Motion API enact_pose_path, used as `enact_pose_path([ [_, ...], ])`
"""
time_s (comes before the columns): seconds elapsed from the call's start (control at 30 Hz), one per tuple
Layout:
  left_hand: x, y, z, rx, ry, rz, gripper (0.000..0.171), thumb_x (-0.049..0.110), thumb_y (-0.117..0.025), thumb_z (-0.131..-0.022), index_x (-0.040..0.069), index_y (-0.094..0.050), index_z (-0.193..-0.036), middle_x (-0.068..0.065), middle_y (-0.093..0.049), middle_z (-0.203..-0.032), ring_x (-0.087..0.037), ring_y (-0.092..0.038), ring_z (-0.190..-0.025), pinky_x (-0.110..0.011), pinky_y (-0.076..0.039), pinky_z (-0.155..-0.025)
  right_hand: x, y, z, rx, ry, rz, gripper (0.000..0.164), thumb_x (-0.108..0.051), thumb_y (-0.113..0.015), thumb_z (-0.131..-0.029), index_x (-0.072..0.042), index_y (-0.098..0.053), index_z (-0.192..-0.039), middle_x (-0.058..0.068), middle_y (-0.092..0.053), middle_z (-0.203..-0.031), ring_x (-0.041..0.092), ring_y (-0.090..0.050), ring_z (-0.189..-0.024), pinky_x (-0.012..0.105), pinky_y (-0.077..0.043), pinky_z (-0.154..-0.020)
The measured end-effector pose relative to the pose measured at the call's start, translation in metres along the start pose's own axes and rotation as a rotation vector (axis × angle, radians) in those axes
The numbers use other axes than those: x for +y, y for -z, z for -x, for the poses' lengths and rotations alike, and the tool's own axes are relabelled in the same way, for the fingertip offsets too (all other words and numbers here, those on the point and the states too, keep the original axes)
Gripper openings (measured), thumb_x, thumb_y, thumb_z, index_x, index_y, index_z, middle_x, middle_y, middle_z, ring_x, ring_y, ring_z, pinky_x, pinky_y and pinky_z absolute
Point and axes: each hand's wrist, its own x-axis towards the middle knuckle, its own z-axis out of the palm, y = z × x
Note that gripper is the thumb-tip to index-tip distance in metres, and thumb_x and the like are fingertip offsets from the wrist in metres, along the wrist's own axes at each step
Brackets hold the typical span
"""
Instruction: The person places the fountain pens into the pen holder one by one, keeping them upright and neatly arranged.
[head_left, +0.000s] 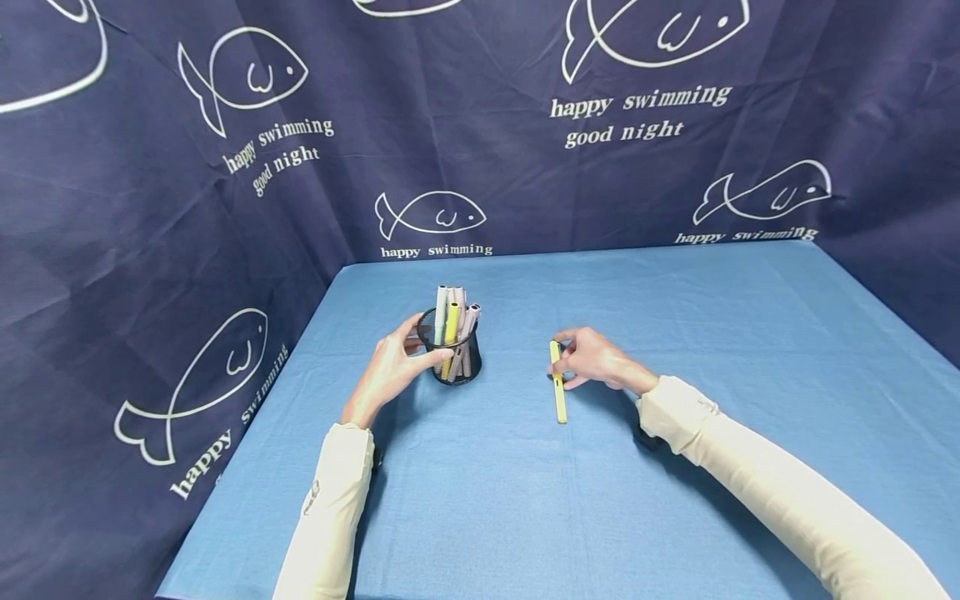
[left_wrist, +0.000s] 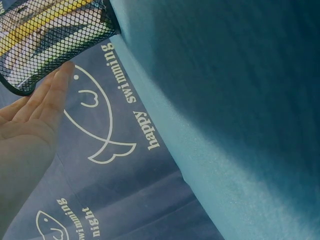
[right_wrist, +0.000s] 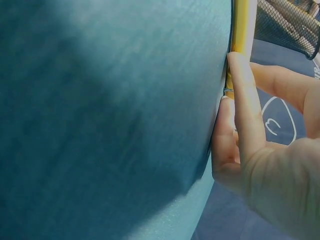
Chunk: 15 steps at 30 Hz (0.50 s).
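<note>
A black mesh pen holder (head_left: pixel 467 365) stands upright on the blue cloth, left of the middle in the head view. Inside it are several pens, one of them yellow (head_left: pixel 452 323), the others pale green, white and pinkish. My left hand (head_left: pixel 388 360) holds the holder from its left side, thumb in front and fingers behind; the left wrist view catches the fingers against the mesh (left_wrist: pixel 60 42). To the right, my right hand (head_left: pixel 596 358) pinches a yellow pen (head_left: pixel 560 402) near its far end. In the right wrist view this pen (right_wrist: pixel 243 30) lies close along the cloth.
Blue cloth (head_left: pixel 480 500) covers the table. Dark blue curtains (head_left: pixel 450 125) with white fish drawings and lettering hang at the back and both sides. Pale sleeves (head_left: pixel 780 492) cover both forearms.
</note>
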Motion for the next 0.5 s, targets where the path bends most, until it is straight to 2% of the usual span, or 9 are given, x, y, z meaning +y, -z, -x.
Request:
enact_pose_path([
  [0.2,-0.0007,0.0010,-0.0003,-0.007,-0.003,-0.006,0.090,0.042,-0.083,-0.088,0.007,-0.040,-0.158,-0.021,-0.056,-0.146,-0.036,-0.059,-0.128,-0.051,-0.048,-0.105,0.0008,-0.0010,-0.0010,-0.005,0.002,0.002,0.069,0.006,-0.070,-0.093,0.014,-0.034,-0.152,0.020,-0.061,-0.097,0.029,-0.075,-0.089,0.037,-0.063,-0.076],
  [0.5,-0.0002,0.0004,0.0006,0.002,-0.011,0.008,0.088,0.041,-0.084,-0.087,0.008,-0.042,-0.157,-0.019,-0.058,-0.144,-0.035,-0.061,-0.126,-0.050,-0.049,-0.105,-0.0012,-0.0008,0.0003,0.013,0.009,0.004,0.064,0.008,-0.069,-0.092,0.014,-0.038,-0.147,0.017,-0.055,-0.089,0.025,-0.072,-0.077,0.038,-0.063,-0.075],
])
